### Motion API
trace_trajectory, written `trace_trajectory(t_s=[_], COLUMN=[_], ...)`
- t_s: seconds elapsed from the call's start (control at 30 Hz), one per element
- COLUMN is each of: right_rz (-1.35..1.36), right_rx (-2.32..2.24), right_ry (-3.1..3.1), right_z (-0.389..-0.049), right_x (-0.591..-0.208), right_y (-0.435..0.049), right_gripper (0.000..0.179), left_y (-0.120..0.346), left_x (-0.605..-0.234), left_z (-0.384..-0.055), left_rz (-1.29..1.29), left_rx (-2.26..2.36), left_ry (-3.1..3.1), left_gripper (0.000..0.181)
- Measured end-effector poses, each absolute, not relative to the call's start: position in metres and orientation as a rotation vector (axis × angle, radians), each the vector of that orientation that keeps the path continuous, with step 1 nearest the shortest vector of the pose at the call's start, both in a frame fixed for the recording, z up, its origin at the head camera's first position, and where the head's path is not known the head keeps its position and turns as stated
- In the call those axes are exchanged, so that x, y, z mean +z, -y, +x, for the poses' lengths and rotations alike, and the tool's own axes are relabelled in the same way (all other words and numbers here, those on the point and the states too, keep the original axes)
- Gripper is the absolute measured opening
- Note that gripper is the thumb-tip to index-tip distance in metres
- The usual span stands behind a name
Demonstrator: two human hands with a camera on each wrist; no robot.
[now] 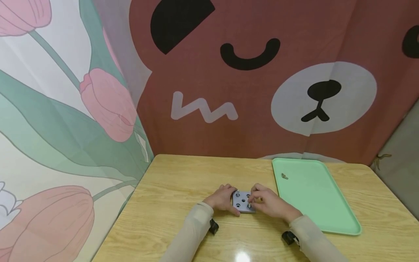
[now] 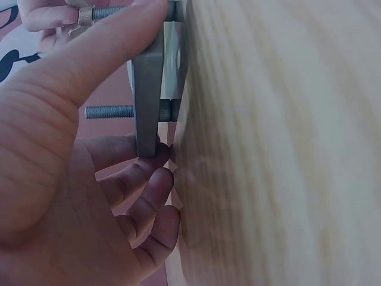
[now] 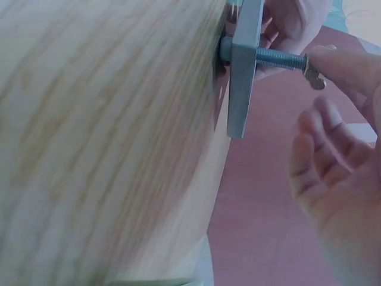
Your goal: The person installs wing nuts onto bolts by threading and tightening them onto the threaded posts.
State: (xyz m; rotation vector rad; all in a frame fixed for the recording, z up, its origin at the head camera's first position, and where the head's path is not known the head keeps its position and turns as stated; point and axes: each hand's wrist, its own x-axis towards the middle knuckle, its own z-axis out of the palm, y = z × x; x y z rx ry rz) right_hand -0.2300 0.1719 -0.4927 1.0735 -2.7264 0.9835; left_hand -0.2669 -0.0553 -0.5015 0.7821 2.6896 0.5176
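A grey metal plate (image 1: 243, 210) with several holes lies level just over the table, bolt heads beneath it. My left hand (image 1: 224, 198) grips its left side, thumb at the near edge and fingers at the far edge. Two threaded bolts stand up through it: a bare bolt (image 2: 110, 112) at the far left corner and another bolt (image 3: 280, 58) at the near right. On the tip of that near-right bolt sits a brass-coloured wing nut (image 3: 314, 72). My right hand (image 1: 270, 202) pinches the wing nut from above, its other fingers loosely curled beside the plate.
To the right lies a light green tray (image 1: 320, 196), with small brass-coloured pieces (image 1: 284, 176), like wing nuts, near its far left corner. The wooden table (image 1: 183, 174) ends at a printed cloth backdrop (image 1: 203, 138) behind it.
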Motion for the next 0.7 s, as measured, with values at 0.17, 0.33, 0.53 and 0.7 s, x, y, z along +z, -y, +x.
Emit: trace_trajectory(t_s=[0.17,0.33,0.53,0.7], right_rz=[1.105,1.124,1.080,1.079], right_rx=[0.866,0.953,1.007,1.010], right_ry=[2.685,2.709,2.739,2.725], right_z=[-0.2311,-0.2303,-0.2278,-0.2266], right_x=[-0.4898,-0.4891,-0.4901,-0.4900], right_y=[-0.1696,-0.1678,-0.1695,-0.1716], right_gripper=[0.011,0.008,0.015,0.016], left_y=[0.0556,0.0565,0.0574,0.0569], left_x=[-0.5028,-0.5041,-0.5055,-0.5034], left_z=[-0.2675,-0.2674,-0.2682,-0.2692], left_rz=[0.788,0.784,0.798,0.799], left_rx=[0.501,0.503,0.518,0.526], left_ry=[-2.691,-2.695,-2.695,-2.688], left_gripper=[0.090,0.091,0.090,0.090])
